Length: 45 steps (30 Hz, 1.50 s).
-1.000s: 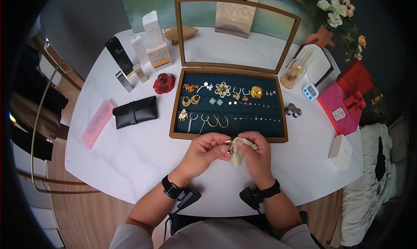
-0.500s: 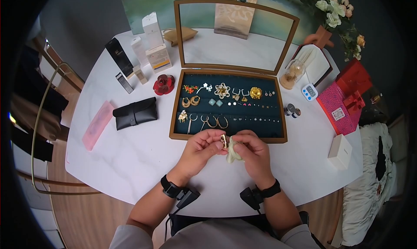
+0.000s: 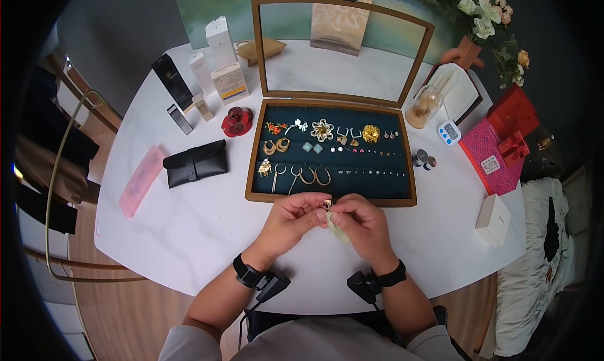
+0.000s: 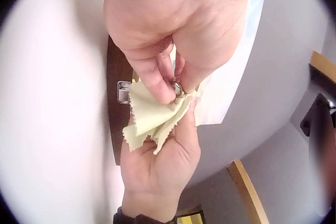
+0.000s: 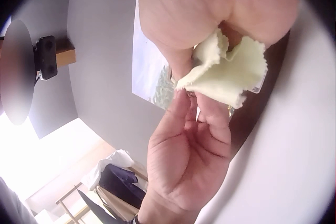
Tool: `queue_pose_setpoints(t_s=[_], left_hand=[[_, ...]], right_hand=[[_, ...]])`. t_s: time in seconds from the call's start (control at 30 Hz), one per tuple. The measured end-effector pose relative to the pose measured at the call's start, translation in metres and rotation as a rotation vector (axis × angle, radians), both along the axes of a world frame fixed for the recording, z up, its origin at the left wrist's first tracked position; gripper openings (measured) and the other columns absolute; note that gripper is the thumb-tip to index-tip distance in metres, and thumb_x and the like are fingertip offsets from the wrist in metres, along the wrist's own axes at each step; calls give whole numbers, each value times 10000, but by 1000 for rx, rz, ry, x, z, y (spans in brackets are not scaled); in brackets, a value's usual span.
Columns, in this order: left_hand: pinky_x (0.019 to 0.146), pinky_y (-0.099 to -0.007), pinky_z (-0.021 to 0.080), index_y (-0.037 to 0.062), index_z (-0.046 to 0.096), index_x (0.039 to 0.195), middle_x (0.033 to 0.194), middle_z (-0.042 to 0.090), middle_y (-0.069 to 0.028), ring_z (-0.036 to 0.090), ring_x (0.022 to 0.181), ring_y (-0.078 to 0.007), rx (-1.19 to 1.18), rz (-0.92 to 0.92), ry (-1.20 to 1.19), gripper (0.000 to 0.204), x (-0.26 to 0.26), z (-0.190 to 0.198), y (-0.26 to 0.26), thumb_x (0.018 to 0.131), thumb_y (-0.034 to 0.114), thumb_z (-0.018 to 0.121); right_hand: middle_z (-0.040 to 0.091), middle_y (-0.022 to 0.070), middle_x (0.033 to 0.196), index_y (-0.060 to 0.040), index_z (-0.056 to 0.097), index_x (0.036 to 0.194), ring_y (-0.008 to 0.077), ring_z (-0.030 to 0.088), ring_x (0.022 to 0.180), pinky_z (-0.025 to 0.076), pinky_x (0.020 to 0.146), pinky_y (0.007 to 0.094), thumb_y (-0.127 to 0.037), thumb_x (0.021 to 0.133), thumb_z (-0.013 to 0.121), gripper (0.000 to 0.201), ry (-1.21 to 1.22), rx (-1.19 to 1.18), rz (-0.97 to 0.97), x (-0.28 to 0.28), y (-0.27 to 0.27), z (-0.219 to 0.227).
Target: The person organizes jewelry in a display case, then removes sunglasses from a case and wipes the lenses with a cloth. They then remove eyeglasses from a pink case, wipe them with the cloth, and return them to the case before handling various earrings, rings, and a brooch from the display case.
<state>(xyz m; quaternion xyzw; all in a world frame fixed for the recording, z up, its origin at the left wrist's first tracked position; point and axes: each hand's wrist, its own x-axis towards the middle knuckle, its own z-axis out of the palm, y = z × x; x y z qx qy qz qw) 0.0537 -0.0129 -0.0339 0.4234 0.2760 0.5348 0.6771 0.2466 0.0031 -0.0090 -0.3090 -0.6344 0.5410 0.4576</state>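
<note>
Between finger and thumb my left hand (image 3: 290, 219) pinches a small gold-coloured piece of jewellery (image 3: 327, 203), mostly hidden by the fingers. My right hand (image 3: 363, 221) pinches a pale yellow-green cloth (image 4: 152, 116) with zigzag-cut edges against it. Both hands meet just over the front edge of a wooden jewellery box (image 3: 330, 199). Its glass lid (image 3: 257, 46) stands raised. On the dark green lining sit rows of earrings and brooches, among them gold hoops (image 3: 307, 175), a flower brooch (image 3: 322, 130) and a round gold piece (image 3: 371, 134). In the right wrist view the cloth (image 5: 226, 79) hangs in folds from the fingers.
Left of the box lie a black pouch (image 3: 196, 164), a pink case (image 3: 141, 181) and a red flower ornament (image 3: 237, 121), with several cartons behind. On the right stand an hourglass (image 3: 425, 107), a timer (image 3: 449, 133), a pink-and-red package (image 3: 494, 156) and a white box (image 3: 492, 220).
The gold piece has turned and shifted slightly left between the fingers. The right hand has moved a little left, bringing the cloth over the piece. The box has not moved.
</note>
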Motion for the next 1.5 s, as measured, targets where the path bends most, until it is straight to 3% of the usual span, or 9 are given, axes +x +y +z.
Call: queue_pose_setpoints(t_s=[0.17,0.3,0.63,0.87,1.1,1.23,1.3,1.4,1.5], left_hand=[[828,-292,563,-1,625,1269,1092,704,-100,673,947,-147,-23,4,15,328,3,1,-2,944,29,654],[827,-298,569,2,631,1261,1094,705,-104,676,945,-156,-30,44,11,326,5,2,-2,937,22,661],[829,-281,565,-16,634,1242,1064,706,-90,669,910,-133,-43,-34,34,309,8,6,-5,935,5,663],[807,-281,566,-14,636,1234,1054,704,-89,666,894,-134,-1,94,73,305,8,3,-4,932,8,668],[793,-272,564,-16,640,1223,1019,703,-85,663,870,-120,-37,-7,36,294,9,3,-5,930,-3,667],[794,-272,563,-18,641,1220,1006,705,-84,661,871,-119,-28,-1,54,290,9,7,-6,930,-10,663],[791,-267,562,-29,639,1219,1016,707,-83,661,867,-118,11,109,35,288,5,6,-4,933,-14,659],[790,-266,560,-30,637,1220,1014,706,-83,660,864,-119,-23,76,31,289,6,3,-4,932,-14,659],[791,-268,560,-23,639,1221,1015,704,-82,660,867,-120,-33,-2,39,294,8,4,-5,928,-10,666]], right_hand=[[665,2,951,-9,656,999,38,599,830,487,707,197,-20,926,668,75,127,-207,-63,-1,-2,-1],[669,6,917,-9,652,993,36,603,793,483,679,188,-31,923,675,76,121,-219,-4,-1,-2,-2],[667,-4,856,-15,647,974,24,594,754,467,642,179,-43,916,684,75,121,-263,-140,-2,-4,0],[665,-12,850,-15,649,966,12,577,730,459,623,181,-49,902,687,82,68,-340,-47,0,-2,3],[672,-8,857,-20,650,965,14,585,727,462,617,181,-48,901,687,79,78,-252,-138,-3,-2,-3],[668,-13,848,-25,650,967,14,581,717,459,610,179,-54,901,693,84,122,-315,-133,-3,-2,0],[667,-13,846,-26,649,969,14,580,716,459,611,179,-57,901,696,88,121,-341,-98,-2,-3,-4],[668,-10,848,-26,648,972,16,584,722,463,615,181,-59,902,695,91,83,-317,-53,-3,-4,-7],[666,-11,845,-25,647,971,15,581,718,462,615,183,-55,900,692,90,71,-250,-145,-4,-2,-1]])
